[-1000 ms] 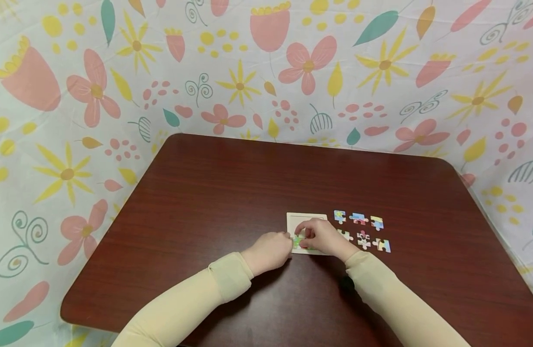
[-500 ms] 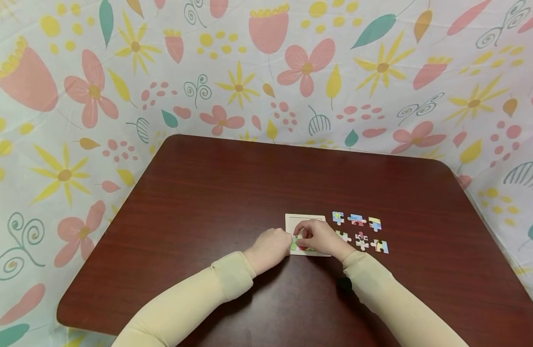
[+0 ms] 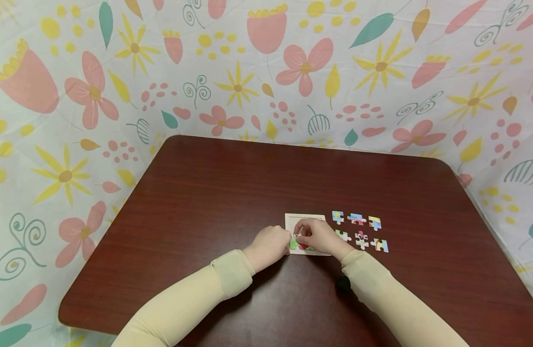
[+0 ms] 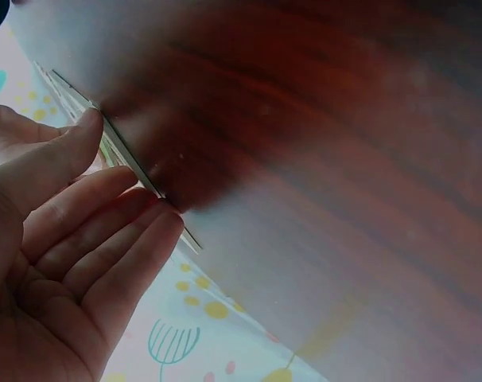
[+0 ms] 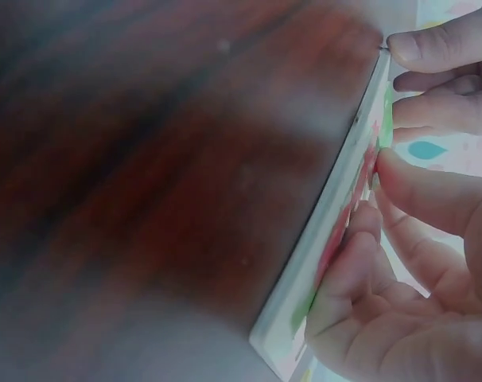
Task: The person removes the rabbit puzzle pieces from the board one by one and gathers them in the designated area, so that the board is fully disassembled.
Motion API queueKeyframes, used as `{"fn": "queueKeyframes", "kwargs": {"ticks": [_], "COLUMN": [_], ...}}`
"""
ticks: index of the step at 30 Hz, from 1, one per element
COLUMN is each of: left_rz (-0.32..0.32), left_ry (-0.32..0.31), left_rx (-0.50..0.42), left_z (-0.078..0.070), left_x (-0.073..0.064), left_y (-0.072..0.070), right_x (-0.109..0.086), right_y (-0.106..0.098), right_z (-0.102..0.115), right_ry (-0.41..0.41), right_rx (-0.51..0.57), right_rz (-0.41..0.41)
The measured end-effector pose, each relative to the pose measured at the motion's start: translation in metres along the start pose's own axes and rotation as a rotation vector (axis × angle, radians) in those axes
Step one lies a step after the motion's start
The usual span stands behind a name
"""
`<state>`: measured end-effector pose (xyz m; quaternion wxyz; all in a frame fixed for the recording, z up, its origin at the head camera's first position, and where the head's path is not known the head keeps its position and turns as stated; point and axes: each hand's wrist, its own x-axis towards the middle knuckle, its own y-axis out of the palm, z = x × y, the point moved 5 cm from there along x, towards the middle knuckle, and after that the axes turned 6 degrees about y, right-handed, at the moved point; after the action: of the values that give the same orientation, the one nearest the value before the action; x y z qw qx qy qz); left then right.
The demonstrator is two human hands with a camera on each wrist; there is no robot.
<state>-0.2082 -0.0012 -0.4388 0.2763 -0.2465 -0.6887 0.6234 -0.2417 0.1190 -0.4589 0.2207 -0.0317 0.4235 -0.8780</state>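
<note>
A pale puzzle board (image 3: 294, 222) lies flat on the table, with green and red picture parts along its near side. My left hand (image 3: 268, 246) rests at the board's left edge; in the left wrist view its thumb and nearly straight fingers touch the rim of the board (image 4: 130, 157). My right hand (image 3: 320, 236) is over the board's right part, thumb and forefinger curled together. In the right wrist view they pinch a small puzzle piece (image 5: 375, 182) at the picture surface. Most of that piece is hidden by the fingers.
Several loose jigsaw pieces (image 3: 356, 219) lie in two rows right of the board, the nearer row partly beside my right wrist. The dark red-brown wooden table (image 3: 214, 193) reaches back to a flower-printed cloth (image 3: 232, 58).
The right thumb and forefinger shift slightly on the board. The left hand stays at the board's left edge. The loose pieces keep their places; the head view drifts a little.
</note>
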Motion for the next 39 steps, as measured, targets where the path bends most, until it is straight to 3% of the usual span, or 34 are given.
{"fn": "queueKeyframes", "kwargs": {"ticks": [12,23,34,39], "left_rz": [-0.028,-0.025,-0.069,-0.061], "left_ry": [0.033,0.042,0.056,0.044], "left_rx": [0.006,0.062,0.078,0.061], "left_z": [0.001,-0.003,-0.003,-0.002], "left_x": [-0.001,-0.002,-0.003,-0.002], "left_y": [-0.001,0.001,0.001,0.001], "right_x": [-0.002,-0.002,-0.004,-0.007], "right_y": [-0.006,-0.006,-0.009,-0.017], "right_z": [-0.005,-0.002,-0.014,-0.018], "right_ry": [0.019,0.013,0.053,0.070], "right_rx": [0.051,0.091,0.315,0.361], "right_rz": [0.003,0.083,0.107,0.115]}}
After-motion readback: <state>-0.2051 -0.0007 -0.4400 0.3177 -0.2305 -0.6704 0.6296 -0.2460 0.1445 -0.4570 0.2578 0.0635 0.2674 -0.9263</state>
